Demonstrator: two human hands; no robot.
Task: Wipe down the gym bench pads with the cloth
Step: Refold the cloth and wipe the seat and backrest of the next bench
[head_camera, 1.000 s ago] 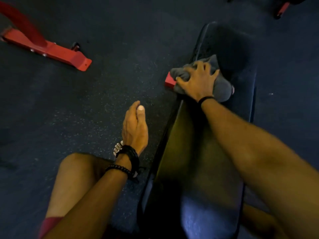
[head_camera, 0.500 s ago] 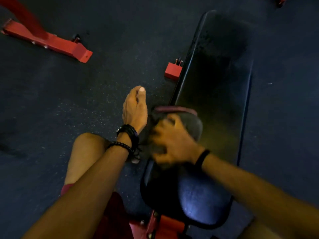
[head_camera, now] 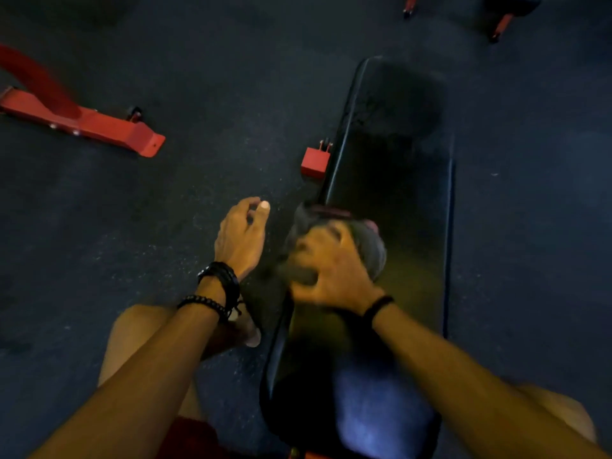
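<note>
Big dark rubber floor [head_camera: 215,54], with the black bench pad [head_camera: 394,180] running lengthwise over it. Red frame foot [head_camera: 99,127] sits well off the pad's left side. Right hand [head_camera: 334,276], blurry, grips the grey cloth [head_camera: 371,246] on the pad's left edge. Left hand [head_camera: 240,241] hangs just beside the pad, fingers loosely curled, holding nothing.

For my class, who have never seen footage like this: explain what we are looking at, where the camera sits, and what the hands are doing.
No machine here: a person wears one camera on the head, looking down at their own arms. The long black padded gym bench lies on dark rubber flooring. The right hand, blurred by motion, grips a crumpled grey cloth against the pad. The left hand, with black bracelets at the wrist, hangs beside the bench holding nothing, fingers loosely curled. A red metal frame foot lies on the floor to the left.
</note>
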